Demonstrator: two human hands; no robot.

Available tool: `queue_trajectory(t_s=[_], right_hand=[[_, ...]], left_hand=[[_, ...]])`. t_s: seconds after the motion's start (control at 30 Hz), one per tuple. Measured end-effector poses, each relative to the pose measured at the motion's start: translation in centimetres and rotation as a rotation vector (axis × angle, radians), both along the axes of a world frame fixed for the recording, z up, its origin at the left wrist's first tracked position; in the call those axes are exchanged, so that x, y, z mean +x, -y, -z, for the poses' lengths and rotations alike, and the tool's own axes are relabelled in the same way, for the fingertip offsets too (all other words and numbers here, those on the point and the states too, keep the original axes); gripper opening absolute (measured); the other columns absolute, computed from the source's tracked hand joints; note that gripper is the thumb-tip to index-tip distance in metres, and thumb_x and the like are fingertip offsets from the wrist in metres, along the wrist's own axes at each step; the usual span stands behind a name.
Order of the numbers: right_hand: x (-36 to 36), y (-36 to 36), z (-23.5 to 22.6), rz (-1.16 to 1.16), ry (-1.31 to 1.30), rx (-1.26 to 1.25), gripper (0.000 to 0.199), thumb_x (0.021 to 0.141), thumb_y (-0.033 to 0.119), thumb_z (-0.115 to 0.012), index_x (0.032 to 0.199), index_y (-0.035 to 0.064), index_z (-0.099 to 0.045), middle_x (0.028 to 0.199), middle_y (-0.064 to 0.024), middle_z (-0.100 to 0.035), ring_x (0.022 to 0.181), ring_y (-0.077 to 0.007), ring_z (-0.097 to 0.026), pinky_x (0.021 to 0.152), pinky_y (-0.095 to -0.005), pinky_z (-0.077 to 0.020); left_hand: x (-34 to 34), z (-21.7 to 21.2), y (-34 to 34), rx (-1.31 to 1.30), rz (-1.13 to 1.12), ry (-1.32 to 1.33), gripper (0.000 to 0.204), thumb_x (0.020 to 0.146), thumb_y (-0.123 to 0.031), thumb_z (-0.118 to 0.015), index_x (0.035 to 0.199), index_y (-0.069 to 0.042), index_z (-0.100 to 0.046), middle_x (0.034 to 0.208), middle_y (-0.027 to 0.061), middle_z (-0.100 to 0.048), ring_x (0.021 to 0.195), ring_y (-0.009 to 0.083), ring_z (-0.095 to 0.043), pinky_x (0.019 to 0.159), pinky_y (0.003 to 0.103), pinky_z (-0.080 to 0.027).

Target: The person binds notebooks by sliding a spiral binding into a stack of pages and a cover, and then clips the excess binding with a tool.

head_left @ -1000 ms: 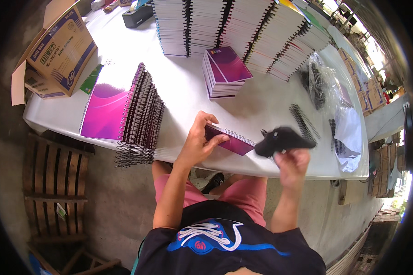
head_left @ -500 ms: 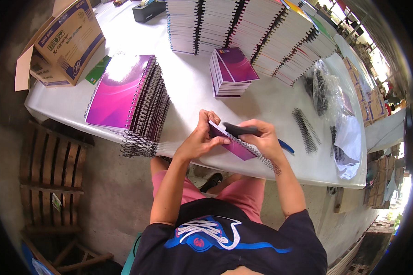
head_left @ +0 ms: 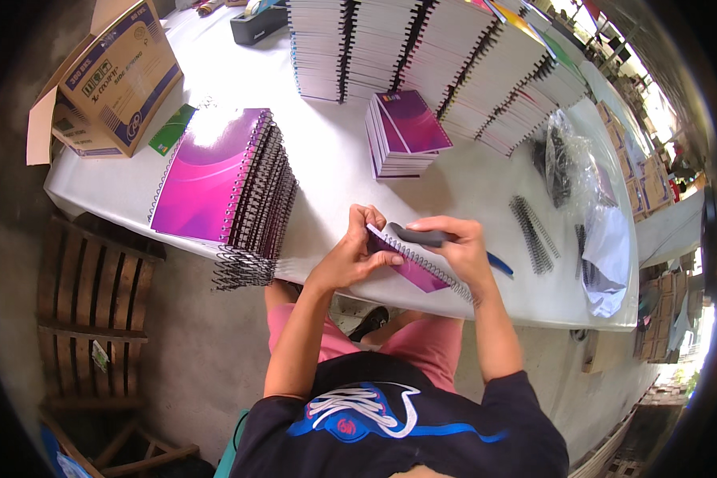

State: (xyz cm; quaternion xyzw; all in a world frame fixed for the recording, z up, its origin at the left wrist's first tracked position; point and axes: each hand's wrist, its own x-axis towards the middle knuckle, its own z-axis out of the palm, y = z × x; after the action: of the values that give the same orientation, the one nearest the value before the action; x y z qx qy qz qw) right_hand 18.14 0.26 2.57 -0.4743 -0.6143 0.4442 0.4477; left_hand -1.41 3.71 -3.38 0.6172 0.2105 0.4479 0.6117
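Near the table's front edge, a small purple notebook (head_left: 417, 272) is tilted, with a dark spiral coil (head_left: 436, 267) running along its edge and trailing past its lower corner. My left hand (head_left: 362, 251) is closed on the notebook's upper end, thumb across the cover. A dark grey, curved tool (head_left: 422, 237) is in my right hand (head_left: 462, 248); its rounded tip is close to the coil's upper end. I cannot make out the tool's exact kind. Beside my right wrist, a slim blue piece (head_left: 499, 264) lies on the table, partly hidden.
To the left stand a stack of purple coil-bound notebooks (head_left: 207, 175) and an open cardboard box (head_left: 119, 84). Smaller purple books (head_left: 413, 123) are piled ahead. Tall stacks of bound books (head_left: 382, 48) line the back. Loose coils (head_left: 532, 233) and clear plastic wrapping (head_left: 577, 159) lie right.
The view has shifted slightly, so the table things sit a little lower. The tool in my right hand has turned a little; both hands keep hold of their things.
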Motion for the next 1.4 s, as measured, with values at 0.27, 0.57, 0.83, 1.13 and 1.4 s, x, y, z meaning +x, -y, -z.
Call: queue_trajectory(t_s=[0.27,0.57,0.83,1.13,1.4], right_hand=[[-1.6,-0.3,-2.1,-0.068,-0.176,0.074,0.029,0.070,-0.006,-0.063,0.097,0.0031,-0.071,0.088,-0.0135,-0.070,0.079,-0.0127,-0.066,0.075,-0.0269,-0.0524],[2.1,-0.5,-2.3,0.268,0.514,0.178,0.041,0.077,0.007,-0.064,0.118,0.0091,-0.061,0.116,-0.0169,-0.061,0.106,-0.0273,-0.060,0.093,-0.0326,-0.0448],[6.0,9.7,3.7,0.480,1.236,-0.011,0.056,0.090,0.038,-0.055,0.139,0.0161,-0.041,0.142,-0.0138,-0.034,0.131,-0.0348,-0.031,0.106,-0.0518,-0.0249],[3.0,10.3,2.6,0.691,0.624,0.233,0.045,0.096,0.030,-0.048,0.137,0.0141,-0.043,0.121,-0.0165,-0.045,0.112,-0.0322,-0.043,0.099,-0.0412,-0.0333],[-3.3,10.3,-1.9,0.392,0.788,0.351,0.037,0.088,0.031,-0.060,0.124,0.0248,-0.059,0.119,-0.0113,-0.047,0.109,-0.0286,-0.044,0.095,-0.0410,-0.0324]], left_hand=[[-0.2,-0.5,-0.4,0.094,0.019,-0.064,0.057,0.078,0.001,-0.072,0.097,-0.009,-0.019,0.099,0.0063,-0.030,0.092,0.0134,-0.036,0.082,0.023,-0.038],[-0.1,1.1,-0.5,0.194,-0.173,-0.132,0.048,0.083,-0.015,-0.071,0.102,-0.006,-0.029,0.098,0.0050,-0.034,0.088,0.0129,-0.036,0.075,0.020,-0.038],[-0.1,-0.9,0.2,-0.150,-0.266,0.088,0.023,0.082,-0.003,-0.067,0.102,-0.002,-0.056,0.084,-0.0001,-0.048,0.075,0.0080,-0.046,0.070,0.020,-0.041],[1.4,0.2,2.4,0.090,-0.669,-0.097,0.038,0.066,-0.005,-0.082,0.099,-0.004,-0.063,0.079,0.0037,-0.063,0.071,0.0118,-0.057,0.067,0.026,-0.048],[1.0,-1.0,3.4,0.180,-0.680,-0.065,0.026,0.066,-0.001,-0.081,0.090,-0.005,-0.069,0.083,0.0049,-0.064,0.075,0.0136,-0.060,0.066,0.026,-0.049]])
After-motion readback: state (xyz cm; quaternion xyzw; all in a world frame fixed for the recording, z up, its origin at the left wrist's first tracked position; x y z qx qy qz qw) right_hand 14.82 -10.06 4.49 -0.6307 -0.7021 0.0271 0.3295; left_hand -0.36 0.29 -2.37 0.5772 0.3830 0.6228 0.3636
